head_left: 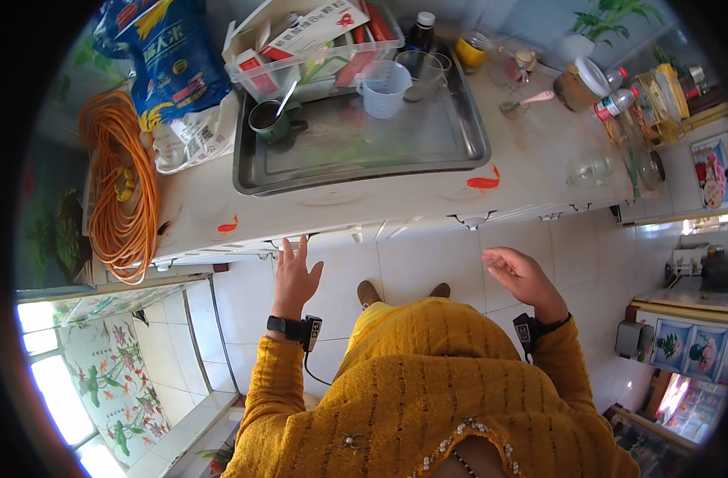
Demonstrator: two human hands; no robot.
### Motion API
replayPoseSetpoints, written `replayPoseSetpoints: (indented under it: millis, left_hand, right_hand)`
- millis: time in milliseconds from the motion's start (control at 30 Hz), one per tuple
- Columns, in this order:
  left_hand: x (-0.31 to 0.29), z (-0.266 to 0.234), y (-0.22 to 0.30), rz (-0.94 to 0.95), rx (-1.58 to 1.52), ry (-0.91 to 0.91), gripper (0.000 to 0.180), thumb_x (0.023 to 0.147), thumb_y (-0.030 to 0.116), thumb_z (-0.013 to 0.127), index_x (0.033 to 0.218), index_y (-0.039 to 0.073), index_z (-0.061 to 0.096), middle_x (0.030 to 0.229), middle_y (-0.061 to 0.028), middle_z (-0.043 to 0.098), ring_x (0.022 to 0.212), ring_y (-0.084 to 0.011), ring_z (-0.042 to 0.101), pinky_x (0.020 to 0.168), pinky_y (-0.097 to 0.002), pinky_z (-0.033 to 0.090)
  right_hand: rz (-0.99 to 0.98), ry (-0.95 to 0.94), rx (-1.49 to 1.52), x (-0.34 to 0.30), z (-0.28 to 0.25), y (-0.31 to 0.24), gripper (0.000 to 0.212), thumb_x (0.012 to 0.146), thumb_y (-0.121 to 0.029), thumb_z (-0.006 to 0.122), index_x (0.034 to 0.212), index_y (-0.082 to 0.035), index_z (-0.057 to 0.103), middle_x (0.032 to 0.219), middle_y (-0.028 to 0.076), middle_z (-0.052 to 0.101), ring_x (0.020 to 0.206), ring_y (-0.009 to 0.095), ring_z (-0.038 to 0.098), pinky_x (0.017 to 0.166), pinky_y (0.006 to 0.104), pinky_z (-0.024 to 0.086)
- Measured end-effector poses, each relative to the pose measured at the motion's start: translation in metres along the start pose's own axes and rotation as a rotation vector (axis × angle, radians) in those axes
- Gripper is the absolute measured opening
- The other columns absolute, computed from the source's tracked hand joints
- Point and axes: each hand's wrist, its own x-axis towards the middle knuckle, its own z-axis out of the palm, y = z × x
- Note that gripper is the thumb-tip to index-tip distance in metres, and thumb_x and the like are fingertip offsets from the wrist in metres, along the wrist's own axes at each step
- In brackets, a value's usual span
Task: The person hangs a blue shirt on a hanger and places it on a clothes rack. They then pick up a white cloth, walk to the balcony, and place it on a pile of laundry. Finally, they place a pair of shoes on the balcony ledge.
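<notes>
My left hand (296,280) reaches toward the front edge of the white cabinet, its fingers spread and empty. Its fingertips meet or overlap a drawer handle (291,241); whether they touch it I cannot tell. My right hand (522,279) hangs in the air over the tiled floor, fingers stretched out and nothing in them. Both wrists wear dark bands with small boxes. On the countertop (340,203) beyond my hands sits a metal tray (364,171). It bears a dark green mug (268,123) with a spoon and a clear plastic measuring cup (384,92).
A clear bin (316,60) of boxes stands at the tray's back, beside a dark bottle (420,33). At the left lie a coiled orange cable (117,191) and a blue bag (173,64). Glass jars (589,169), bottles and a pink-handled brush (531,100) occupy the right.
</notes>
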Motion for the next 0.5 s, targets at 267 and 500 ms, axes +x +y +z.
replayPoseSetpoints:
  millis: [267,500]
  left_hand:
    - [0.013,0.001,0.010,-0.090,0.072,-0.054,0.064,0.084,0.031,0.071,0.139,0.005,0.049,0.141,-0.0258,0.043,0.118,-0.0464,0.054,0.096,-0.0475,0.050]
    - [-0.023,0.008,0.012,-0.076,0.328,-0.106,0.058,0.079,0.032,0.075,0.126,0.005,0.057,0.123,-0.0179,0.053,0.112,-0.0358,0.056,0.091,-0.0457,0.051]
  right_hand:
    - [-0.064,0.087,0.058,-0.016,-0.019,0.025,0.028,0.094,-0.010,0.064,0.120,0.000,0.061,0.101,0.004,0.066,0.084,0.009,0.058,0.076,0.0245,0.049]
    - [-0.146,-0.099,0.173,-0.013,-0.021,0.011,0.028,0.096,-0.009,0.061,0.123,0.000,0.060,0.106,0.004,0.066,0.086,0.010,0.060,0.078,0.0250,0.050]
